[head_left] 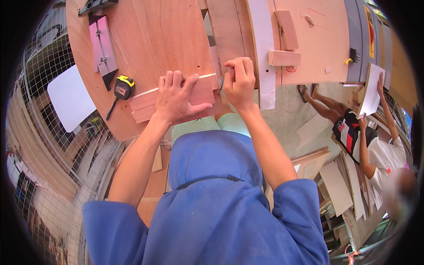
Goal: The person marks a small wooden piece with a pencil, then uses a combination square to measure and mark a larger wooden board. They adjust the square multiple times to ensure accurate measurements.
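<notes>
My left hand [175, 98] lies across a reddish wooden strip [204, 92] near the table's front edge, its fingers curled over the far side and its thumb spread toward the right. A thin pale line runs along the strip's far edge. Another wooden piece [142, 115] lies against the near side, partly under the hand. Just past the strip's right end, my right hand [240, 85] is raised with its fingers curled in; whatever it may hold is hidden. A black and yellow tape measure [122, 88] rests left of the strip.
The plywood table [163, 35] carries a pinkish jig [104, 46] with wing nuts at the far left. Right of my hands are a long white board [264, 70] and wooden blocks [287, 30]. A co-worker [369, 143] at the right handles a white panel [371, 90]. Wire mesh [39, 132] stands left.
</notes>
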`<state>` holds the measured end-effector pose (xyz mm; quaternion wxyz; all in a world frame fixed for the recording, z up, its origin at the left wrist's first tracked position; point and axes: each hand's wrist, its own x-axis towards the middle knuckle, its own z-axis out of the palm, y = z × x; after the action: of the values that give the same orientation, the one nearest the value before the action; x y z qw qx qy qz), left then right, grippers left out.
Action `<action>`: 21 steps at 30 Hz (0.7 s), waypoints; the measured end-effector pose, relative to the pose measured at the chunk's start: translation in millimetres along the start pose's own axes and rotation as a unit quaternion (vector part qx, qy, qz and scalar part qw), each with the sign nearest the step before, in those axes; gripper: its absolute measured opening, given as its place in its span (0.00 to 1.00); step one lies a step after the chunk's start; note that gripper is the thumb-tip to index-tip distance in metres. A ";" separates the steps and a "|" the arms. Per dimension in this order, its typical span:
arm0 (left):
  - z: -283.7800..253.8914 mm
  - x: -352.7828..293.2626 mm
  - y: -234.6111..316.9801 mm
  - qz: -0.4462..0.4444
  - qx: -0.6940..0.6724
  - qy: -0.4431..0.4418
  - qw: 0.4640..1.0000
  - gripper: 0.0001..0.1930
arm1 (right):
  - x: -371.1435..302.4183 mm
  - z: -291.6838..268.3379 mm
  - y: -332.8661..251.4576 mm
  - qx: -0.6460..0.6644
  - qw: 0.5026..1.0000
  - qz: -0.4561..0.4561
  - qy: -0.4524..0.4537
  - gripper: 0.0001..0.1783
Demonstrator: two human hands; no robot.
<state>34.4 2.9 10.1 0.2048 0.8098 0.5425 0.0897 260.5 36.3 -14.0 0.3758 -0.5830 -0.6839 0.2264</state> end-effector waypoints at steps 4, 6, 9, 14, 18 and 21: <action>3.2 -0.4 -0.9 0.019 -0.016 0.042 0.999 0.46 | -3.5 15.6 12.3 -0.078 0.996 -0.040 0.004 0.14; 9.3 1.5 -3.8 0.003 -0.012 0.037 0.999 0.46 | -2.1 17.1 12.0 -0.107 0.994 -0.032 -0.009 0.14; 9.0 2.6 -3.2 -0.006 -0.015 0.032 0.999 0.46 | -3.9 18.9 13.7 -0.127 0.991 -0.029 -0.017 0.14; 6.7 3.6 -4.0 -0.006 -0.025 0.034 0.999 0.46 | -1.6 18.6 13.3 -0.126 0.991 -0.037 -0.017 0.13; 4.3 2.8 -2.3 -0.012 -0.035 0.043 0.998 0.45 | -1.8 18.6 13.8 -0.119 0.992 -0.044 -0.012 0.13; 2.9 1.5 -0.8 -0.012 -0.030 0.038 0.999 0.44 | -3.3 13.2 15.7 -0.076 0.996 -0.028 -0.030 0.11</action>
<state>35.4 3.8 7.0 0.2093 0.7929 0.5564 0.1338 260.3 38.3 -34.7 0.3159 -0.5835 -0.7262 0.1800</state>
